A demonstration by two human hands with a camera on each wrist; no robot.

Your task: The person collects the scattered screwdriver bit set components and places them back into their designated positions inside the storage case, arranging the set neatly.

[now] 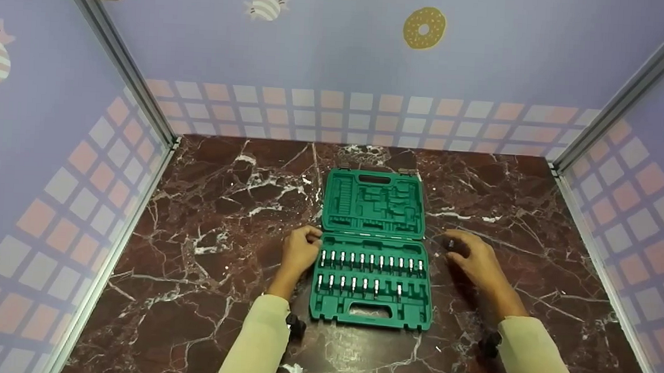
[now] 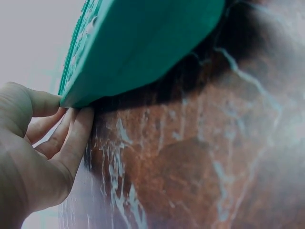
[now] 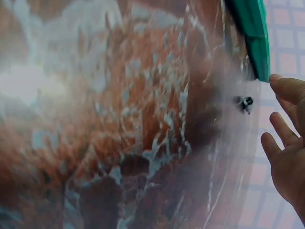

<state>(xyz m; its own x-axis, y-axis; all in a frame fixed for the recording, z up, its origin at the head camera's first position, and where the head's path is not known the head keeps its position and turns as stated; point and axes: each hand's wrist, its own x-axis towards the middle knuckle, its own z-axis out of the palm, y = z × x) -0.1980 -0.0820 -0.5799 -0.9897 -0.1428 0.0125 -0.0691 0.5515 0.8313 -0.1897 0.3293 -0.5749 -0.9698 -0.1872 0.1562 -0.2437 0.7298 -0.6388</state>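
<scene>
An open green socket case (image 1: 370, 320) lies on the marbled table, with two rows of silver sockets (image 1: 370, 261) in its near half. Bare slots show around the rightmost socket (image 1: 399, 292) of the front row. My left hand (image 1: 300, 248) holds the case's left edge by the hinge; its fingertips meet at the case's corner in the left wrist view. To the right of the case, my right hand (image 1: 476, 259) hovers with fingers spread and bent. A small dark metal socket (image 3: 247, 101) lies on the table by its fingers, apart from them in the right wrist view.
The case's lid (image 1: 374, 203) lies flat toward the back, its moulded recesses showing. Patterned walls (image 1: 344, 56) stand at the back and both sides. Dark marbled tabletop (image 1: 222, 215) surrounds the case.
</scene>
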